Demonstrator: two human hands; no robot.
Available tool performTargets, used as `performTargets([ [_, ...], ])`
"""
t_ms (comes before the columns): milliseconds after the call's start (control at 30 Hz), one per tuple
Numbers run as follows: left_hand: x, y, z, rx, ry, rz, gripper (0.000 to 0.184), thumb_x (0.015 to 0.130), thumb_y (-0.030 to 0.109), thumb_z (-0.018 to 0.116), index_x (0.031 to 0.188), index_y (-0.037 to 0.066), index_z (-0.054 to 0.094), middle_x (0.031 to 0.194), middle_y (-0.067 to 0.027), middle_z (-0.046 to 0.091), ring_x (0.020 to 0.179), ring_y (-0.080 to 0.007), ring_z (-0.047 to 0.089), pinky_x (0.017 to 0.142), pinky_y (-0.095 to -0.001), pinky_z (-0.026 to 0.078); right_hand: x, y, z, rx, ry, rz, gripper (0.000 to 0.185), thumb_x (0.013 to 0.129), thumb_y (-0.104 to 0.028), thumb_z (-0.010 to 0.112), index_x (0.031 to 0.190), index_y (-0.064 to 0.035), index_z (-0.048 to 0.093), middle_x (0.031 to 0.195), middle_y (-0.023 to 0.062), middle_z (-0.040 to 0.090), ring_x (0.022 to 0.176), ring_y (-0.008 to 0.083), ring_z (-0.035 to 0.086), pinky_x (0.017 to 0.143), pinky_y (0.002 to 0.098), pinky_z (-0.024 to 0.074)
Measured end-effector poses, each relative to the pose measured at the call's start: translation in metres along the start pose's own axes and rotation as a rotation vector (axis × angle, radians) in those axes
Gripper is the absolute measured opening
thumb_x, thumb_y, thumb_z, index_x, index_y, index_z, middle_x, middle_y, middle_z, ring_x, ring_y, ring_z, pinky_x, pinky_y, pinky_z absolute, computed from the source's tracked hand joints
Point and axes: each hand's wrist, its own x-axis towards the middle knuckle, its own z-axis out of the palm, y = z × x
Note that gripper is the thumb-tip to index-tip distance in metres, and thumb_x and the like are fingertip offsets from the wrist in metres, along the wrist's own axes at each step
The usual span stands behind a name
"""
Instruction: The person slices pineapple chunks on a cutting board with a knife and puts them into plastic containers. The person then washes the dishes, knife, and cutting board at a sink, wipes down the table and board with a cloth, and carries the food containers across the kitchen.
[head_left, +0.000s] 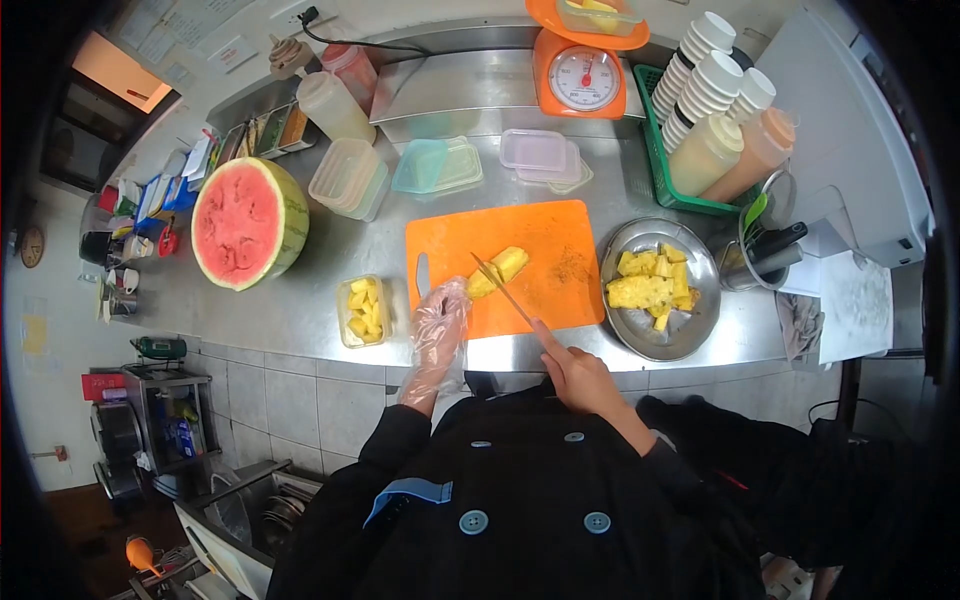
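An orange cutting board [450, 235] lies on the steel counter, with a yellow pineapple piece [512, 263] near its middle. My left hand [440, 318], in a clear plastic glove, is closed at the near left end of the pineapple; its fingertips are partly hidden. My bare right hand [578, 375] grips the handle of a knife [503, 288], whose blade lies across the pineapple. To the left stands a small clear container [363, 312] of pineapple chunks. A round metal bowl [655, 343] to the right holds more pineapple pieces.
A halved watermelon [240, 222] sits at the left beside stacked plastic containers [348, 178]. Lids [540, 150] lie behind the board. An orange scale [583, 80] stands at the back, near a green basket [655, 165] of cups and bottles. A metal utensil holder [738, 268] is at the right.
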Motion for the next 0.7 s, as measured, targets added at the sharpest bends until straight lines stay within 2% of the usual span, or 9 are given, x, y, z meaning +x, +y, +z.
performTargets([
  [33,-0.004,0.001,-0.001,-0.153,0.0,-0.035,0.02,0.087,0.01,0.055,0.103,-0.001,0.059,0.092,-0.004,0.06,0.077,-0.0088,0.057,0.071,-0.021,0.047,-0.003,-0.004,-0.004,0.001,-0.003,0.003,0.064,0.081,-0.012,0.05,0.138,-0.0261,0.026,0.064,0.0209,0.056,0.054,0.0366,0.056,0.055,0.0452,0.0487],
  [133,-0.006,-0.006,0.002,-0.308,0.018,-0.019,0.02,0.087,0.007,0.053,0.103,-0.002,0.059,0.093,-0.0048,0.061,0.078,-0.0089,0.057,0.071,-0.0208,0.047,-0.008,-0.015,-0.01,-0.087,-0.043,0.03,0.064,0.08,-0.012,0.051,0.138,-0.0259,0.027,0.063,0.0204,0.055,0.054,0.0369,0.057,0.055,0.045,0.0487],
  [267,-0.004,-0.009,0.002,-0.261,0.031,-0.003,0.017,0.086,0.003,0.051,0.1,-0.001,0.06,0.093,-0.0068,0.061,0.079,-0.0109,0.057,0.07,-0.0224,0.047,-0.006,-0.015,-0.004,-0.116,-0.068,0.061,0.064,0.079,-0.011,0.051,0.138,-0.0257,0.028,0.061,0.0195,0.055,0.054,0.0369,0.057,0.055,0.0446,0.0489],
  [333,-0.003,-0.006,-0.001,0.008,0.011,0.071,0.018,0.085,0.002,0.052,0.1,0.0,0.06,0.094,-0.0073,0.061,0.081,-0.0124,0.058,0.072,-0.0238,0.048,-0.004,-0.007,0.012,-0.126,-0.082,0.071,0.064,0.079,-0.011,0.051,0.137,-0.0255,0.028,0.061,0.0194,0.054,0.054,0.0369,0.057,0.055,0.0445,0.0489],
  [467,-0.004,-0.022,-0.003,-0.087,-0.004,0.094,0.018,0.084,0.001,0.054,0.1,0.001,0.061,0.094,-0.008,0.061,0.084,-0.0141,0.058,0.074,-0.0252,0.049,-0.003,0.002,0.02,-0.036,-0.004,0.03,0.064,0.08,-0.01,0.049,0.137,-0.0266,0.028,0.061,0.0193,0.055,0.054,0.0366,0.058,0.055,0.0449,0.0491],
  [533,-0.003,-0.022,0.001,-0.339,0.017,0.015,0.017,0.084,0.002,0.056,0.099,0.0,0.061,0.097,-0.0092,0.06,0.087,-0.0149,0.058,0.075,-0.0263,0.049,-0.002,-0.005,0.008,-0.001,0.007,0.021,0.064,0.08,-0.009,0.049,0.137,-0.0269,0.028,0.061,0.0194,0.055,0.055,0.0365,0.058,0.055,0.0451,0.0492],
  [633,-0.001,-0.035,0.0,-0.19,0.01,0.077,0.022,0.086,0.01,0.058,0.104,-0.003,0.058,0.098,-0.0087,0.06,0.086,-0.014,0.058,0.078,-0.0241,0.048,-0.011,-0.016,0.002,-0.052,-0.026,0.027,0.063,0.081,-0.01,0.049,0.137,-0.0273,0.027,0.063,0.021,0.055,0.056,0.0369,0.058,0.055,0.0463,0.0488],
  [700,-0.003,-0.037,0.001,-0.252,0.008,0.056,0.022,0.086,0.01,0.058,0.104,-0.003,0.058,0.099,-0.0085,0.06,0.087,-0.0139,0.058,0.077,-0.024,0.048,-0.012,-0.017,0.004,-0.125,-0.093,0.064,0.061,0.083,-0.013,0.049,0.138,-0.0274,0.026,0.067,0.0237,0.056,0.057,0.0379,0.058,0.056,0.0479,0.0485],
])
